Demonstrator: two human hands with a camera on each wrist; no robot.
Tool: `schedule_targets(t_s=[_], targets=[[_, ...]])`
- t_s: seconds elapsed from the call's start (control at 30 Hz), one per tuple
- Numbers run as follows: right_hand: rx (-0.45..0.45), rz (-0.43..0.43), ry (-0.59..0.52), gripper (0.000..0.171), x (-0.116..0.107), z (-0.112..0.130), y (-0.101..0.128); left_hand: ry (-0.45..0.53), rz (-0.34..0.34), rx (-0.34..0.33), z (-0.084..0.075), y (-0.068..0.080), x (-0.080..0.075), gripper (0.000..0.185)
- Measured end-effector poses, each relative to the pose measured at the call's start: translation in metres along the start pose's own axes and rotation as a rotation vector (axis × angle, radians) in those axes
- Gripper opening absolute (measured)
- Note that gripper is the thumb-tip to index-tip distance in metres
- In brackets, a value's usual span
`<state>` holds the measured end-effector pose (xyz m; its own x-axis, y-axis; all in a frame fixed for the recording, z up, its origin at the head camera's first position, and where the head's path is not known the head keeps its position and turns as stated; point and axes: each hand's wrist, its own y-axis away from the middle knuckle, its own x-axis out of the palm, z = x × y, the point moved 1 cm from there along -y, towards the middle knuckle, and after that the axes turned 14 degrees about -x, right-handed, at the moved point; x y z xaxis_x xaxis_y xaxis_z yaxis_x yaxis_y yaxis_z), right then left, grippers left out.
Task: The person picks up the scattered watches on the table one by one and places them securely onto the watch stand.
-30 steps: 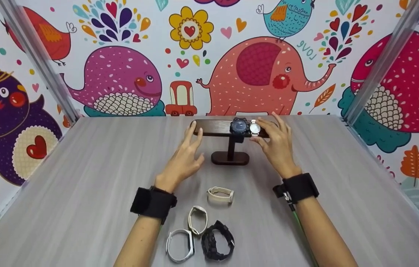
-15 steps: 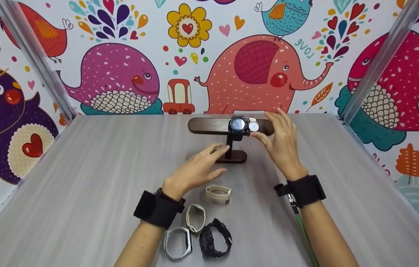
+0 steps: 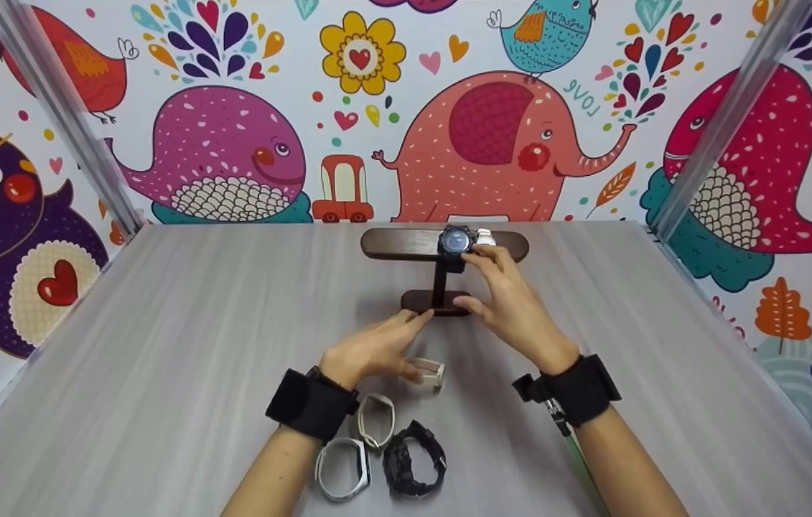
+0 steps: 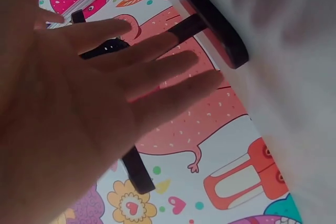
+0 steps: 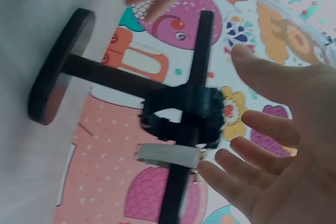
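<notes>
A dark brown wooden watch stand (image 3: 398, 244) bears a black watch (image 3: 454, 243) and, to its right, a watch with a white strap (image 5: 168, 156). My right hand (image 3: 519, 309) is in front of these two, its fingers loosely bent and thumb apart. Its fingertips overlap the white-strapped watch in the head view; whether they touch it I cannot tell. Low before the stand's base, my left hand (image 3: 373, 350) reaches over a cream watch (image 3: 431, 370) on the table. In the left wrist view its fingers are spread and hold nothing.
Nearer on the grey table (image 3: 197, 345) lie another cream watch (image 3: 377, 422), a white fitness band (image 3: 342, 470) and a chunky black watch (image 3: 414, 459). Printed walls (image 3: 233, 43) stand behind and at the sides. A green cable (image 3: 581, 467) runs along the right forearm.
My left hand has left the stand's left end and come down toward the cream watch. My right hand has shifted from the bar's right end leftward and lower, in front of the mounted watches.
</notes>
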<state>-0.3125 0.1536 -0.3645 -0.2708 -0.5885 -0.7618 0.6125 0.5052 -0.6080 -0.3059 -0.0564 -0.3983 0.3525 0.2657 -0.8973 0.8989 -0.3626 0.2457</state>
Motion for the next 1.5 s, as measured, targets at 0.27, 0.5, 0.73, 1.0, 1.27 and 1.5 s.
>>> schedule_targets(t_s=[0.27, 0.5, 0.73, 1.0, 1.27, 1.5], targets=[[0.019, 0.140, -0.047, 0.046, 0.008, 0.017, 0.003, -0.022, 0.061, 0.028, -0.001, -0.004, 0.007, 0.071], [0.072, 0.501, -0.145, 0.051, 0.029, 0.021, 0.014, -0.032, 0.045, 0.019, -0.002, -0.003, 0.014, 0.055], [0.043, 0.674, -0.173, 0.042, 0.043, 0.020, 0.020, -0.004, 0.061, -0.002, -0.001, -0.004, 0.018, 0.023], [0.004, 0.654, -0.182, 0.026, 0.052, 0.020, 0.021, -0.017, 0.046, -0.005, -0.003, -0.005, 0.018, 0.022], [-0.011, 0.543, -0.167, 0.040, 0.032, 0.020, 0.016, 0.041, -0.028, 0.039, -0.010, -0.006, 0.016, 0.022], [-0.085, 0.317, -0.144, 0.048, 0.005, 0.020, 0.008, 0.106, -0.297, 0.177, -0.015, -0.006, 0.007, 0.048]])
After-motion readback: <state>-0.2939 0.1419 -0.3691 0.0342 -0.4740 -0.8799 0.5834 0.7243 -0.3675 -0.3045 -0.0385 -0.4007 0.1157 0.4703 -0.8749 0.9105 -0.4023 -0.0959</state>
